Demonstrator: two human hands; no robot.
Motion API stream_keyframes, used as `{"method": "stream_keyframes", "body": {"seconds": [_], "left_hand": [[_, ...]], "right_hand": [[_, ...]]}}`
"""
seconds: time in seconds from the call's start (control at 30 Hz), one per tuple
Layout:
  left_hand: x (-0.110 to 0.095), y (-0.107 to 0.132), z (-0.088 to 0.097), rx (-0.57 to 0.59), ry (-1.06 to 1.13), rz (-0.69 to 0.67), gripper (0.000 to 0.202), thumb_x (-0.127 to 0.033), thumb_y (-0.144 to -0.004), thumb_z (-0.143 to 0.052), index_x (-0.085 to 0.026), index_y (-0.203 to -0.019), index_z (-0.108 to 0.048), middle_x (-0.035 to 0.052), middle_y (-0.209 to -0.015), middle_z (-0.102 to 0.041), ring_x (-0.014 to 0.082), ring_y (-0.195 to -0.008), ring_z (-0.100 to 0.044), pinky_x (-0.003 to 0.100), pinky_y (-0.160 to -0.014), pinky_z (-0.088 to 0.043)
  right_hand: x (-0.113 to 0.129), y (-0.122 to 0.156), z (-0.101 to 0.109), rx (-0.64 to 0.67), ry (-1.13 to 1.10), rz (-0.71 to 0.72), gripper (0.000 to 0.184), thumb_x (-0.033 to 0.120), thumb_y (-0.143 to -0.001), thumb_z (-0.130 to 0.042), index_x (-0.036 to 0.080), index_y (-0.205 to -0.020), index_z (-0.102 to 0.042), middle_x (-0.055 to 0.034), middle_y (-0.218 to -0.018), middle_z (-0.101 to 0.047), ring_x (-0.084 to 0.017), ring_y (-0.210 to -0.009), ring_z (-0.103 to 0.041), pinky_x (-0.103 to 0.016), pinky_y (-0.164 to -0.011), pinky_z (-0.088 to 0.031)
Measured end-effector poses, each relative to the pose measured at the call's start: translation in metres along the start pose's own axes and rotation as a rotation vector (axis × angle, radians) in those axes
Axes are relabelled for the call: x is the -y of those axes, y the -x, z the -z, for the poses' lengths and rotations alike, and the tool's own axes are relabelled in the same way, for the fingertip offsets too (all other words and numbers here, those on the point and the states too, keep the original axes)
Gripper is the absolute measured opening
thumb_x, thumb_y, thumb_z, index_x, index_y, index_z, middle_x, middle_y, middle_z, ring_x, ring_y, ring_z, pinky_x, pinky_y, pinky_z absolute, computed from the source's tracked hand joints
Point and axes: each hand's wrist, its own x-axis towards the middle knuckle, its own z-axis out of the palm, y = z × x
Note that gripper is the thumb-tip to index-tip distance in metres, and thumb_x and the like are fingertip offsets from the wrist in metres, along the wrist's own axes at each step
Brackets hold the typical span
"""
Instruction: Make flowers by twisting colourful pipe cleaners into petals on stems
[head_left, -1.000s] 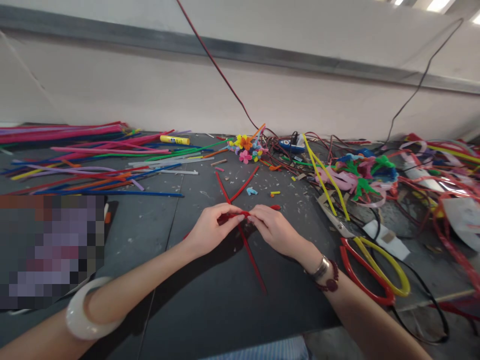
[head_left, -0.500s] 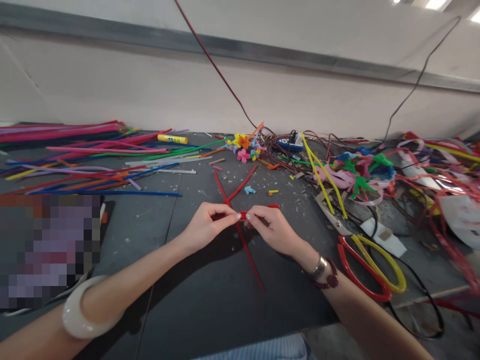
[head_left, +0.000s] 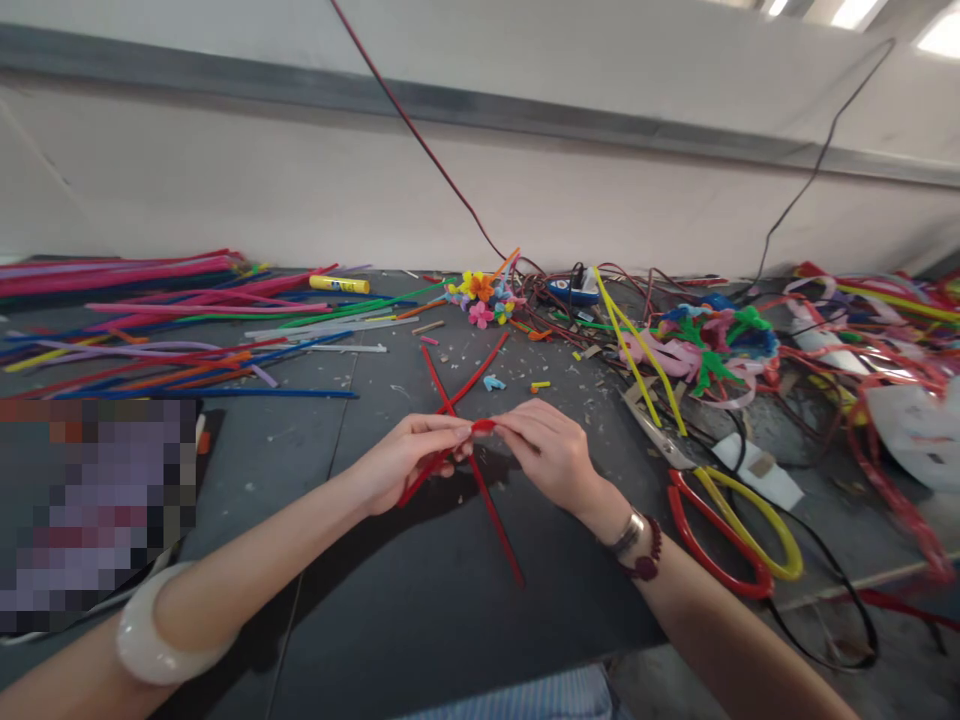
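A red pipe cleaner (head_left: 484,425) is pinched between my two hands over the middle of the table, bent into a short arc where it shows. My left hand (head_left: 412,455) is closed on it with thumb and fingertips, and a red length slants out below the palm. Opposite, my right hand (head_left: 547,445) pinches the same piece with its fingertips close to the left thumb. Just behind and below the hands lie crossed red pipe cleaners (head_left: 495,515) on the dark table; the hands partly cover them.
Large scissors (head_left: 720,520) with red and yellow handles lie at right, beside a bent yellow pipe cleaner (head_left: 637,345). Loose coloured pipe cleaners (head_left: 187,330) and a yellow glue stick (head_left: 339,285) lie back left. Small flowers (head_left: 480,295) stand at the back. Cables and ribbons tangle far right.
The red end that stuck out by my right hand is gone from there; a red length now shows below my left hand. My right hand has turned, its back more upward. The view shifted slightly.
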Motion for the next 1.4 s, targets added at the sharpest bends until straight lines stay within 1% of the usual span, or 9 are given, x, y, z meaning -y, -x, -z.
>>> {"method": "stream_keyframes", "body": {"seconds": [0.1,0.17,0.33,0.43,0.53,0.7,0.87,1.07,1.4], "left_hand": [[0.001,-0.001,0.003,0.041,0.071,0.131,0.012,-0.024,-0.066,-0.067,-0.018,-0.077,-0.071,0.0048,-0.074,-0.067,0.0116,-0.065,-0.058,0.021,-0.053,-0.045],[0.003,-0.001,0.004,0.031,0.069,0.142,0.01,-0.02,-0.062,-0.07,-0.018,-0.072,-0.071,0.0032,-0.071,-0.067,0.0103,-0.063,-0.058,0.021,-0.056,-0.046],[0.006,-0.002,0.001,-0.02,-0.02,0.01,0.011,-0.018,-0.059,-0.074,-0.014,-0.061,-0.064,-0.0021,-0.057,-0.061,0.0064,-0.055,-0.056,0.017,-0.055,-0.045],[0.005,-0.003,-0.001,-0.025,-0.057,-0.104,0.016,-0.015,-0.058,-0.074,-0.014,-0.067,-0.06,-0.0041,-0.059,-0.06,0.0063,-0.055,-0.055,0.018,-0.057,-0.046],[0.004,-0.003,-0.001,-0.034,-0.096,-0.173,0.017,-0.015,-0.06,-0.073,-0.015,-0.073,-0.063,-0.0024,-0.065,-0.062,0.0088,-0.062,-0.058,0.02,-0.062,-0.047],[0.007,-0.004,0.002,-0.086,-0.165,-0.157,0.011,-0.019,-0.062,-0.073,-0.014,-0.07,-0.067,0.0001,-0.064,-0.064,0.0102,-0.062,-0.058,0.021,-0.062,-0.046],[0.01,-0.006,0.005,-0.119,-0.085,-0.125,0.009,-0.018,-0.061,-0.074,-0.015,-0.064,-0.066,-0.001,-0.063,-0.066,0.0071,-0.058,-0.057,0.016,-0.057,-0.044],[0.009,-0.008,0.005,-0.076,-0.001,-0.064,0.01,-0.021,-0.067,-0.07,-0.016,-0.075,-0.07,0.0011,-0.07,-0.068,0.0085,-0.065,-0.06,0.018,-0.064,-0.048],[0.005,-0.008,0.006,-0.096,-0.18,-0.132,0.009,-0.021,-0.069,-0.067,-0.014,-0.075,-0.067,0.0004,-0.069,-0.067,0.0096,-0.067,-0.061,0.018,-0.066,-0.048]], "right_hand": [[0.002,0.0,-0.002,0.005,-0.056,-0.04,0.017,0.018,-0.084,-0.049,0.019,-0.089,-0.065,-0.0056,-0.08,-0.066,-0.016,-0.075,-0.059,-0.032,-0.07,-0.05],[0.003,0.0,-0.003,0.02,-0.088,-0.057,0.016,0.018,-0.084,-0.049,0.019,-0.087,-0.065,-0.0051,-0.079,-0.066,-0.015,-0.074,-0.059,-0.03,-0.069,-0.049],[0.009,0.0,-0.005,0.071,-0.17,-0.125,0.015,0.018,-0.083,-0.049,0.017,-0.085,-0.064,-0.0051,-0.076,-0.065,-0.014,-0.072,-0.058,-0.027,-0.068,-0.048],[0.012,0.0,-0.006,0.101,-0.197,-0.18,0.015,0.018,-0.083,-0.05,0.018,-0.082,-0.064,-0.0037,-0.073,-0.065,-0.014,-0.069,-0.058,-0.026,-0.066,-0.047],[0.014,0.0,-0.006,0.142,-0.219,-0.237,0.014,0.018,-0.081,-0.052,0.017,-0.078,-0.065,-0.0025,-0.069,-0.064,-0.013,-0.065,-0.057,-0.024,-0.063,-0.045],[0.015,-0.003,-0.006,0.225,-0.318,-0.376,0.016,0.019,-0.081,-0.05,0.017,-0.079,-0.066,-0.002,-0.07,-0.066,-0.012,-0.062,-0.059,-0.022,-0.057,-0.044],[0.016,-0.003,-0.004,0.221,-0.338,-0.323,0.016,0.019,-0.08,-0.053,0.017,-0.084,-0.067,-0.0035,-0.073,-0.067,-0.012,-0.063,-0.06,-0.022,-0.058,-0.044],[0.011,-0.001,-0.006,0.194,-0.251,-0.336,0.013,0.019,-0.078,-0.056,0.018,-0.08,-0.069,-0.0024,-0.068,-0.068,-0.012,-0.059,-0.059,-0.023,-0.059,-0.044],[0.011,-0.002,-0.006,0.164,-0.271,-0.452,0.01,0.022,-0.075,-0.06,0.018,-0.077,-0.069,-0.0018,-0.071,-0.07,-0.013,-0.062,-0.062,-0.023,-0.058,-0.046]]}}
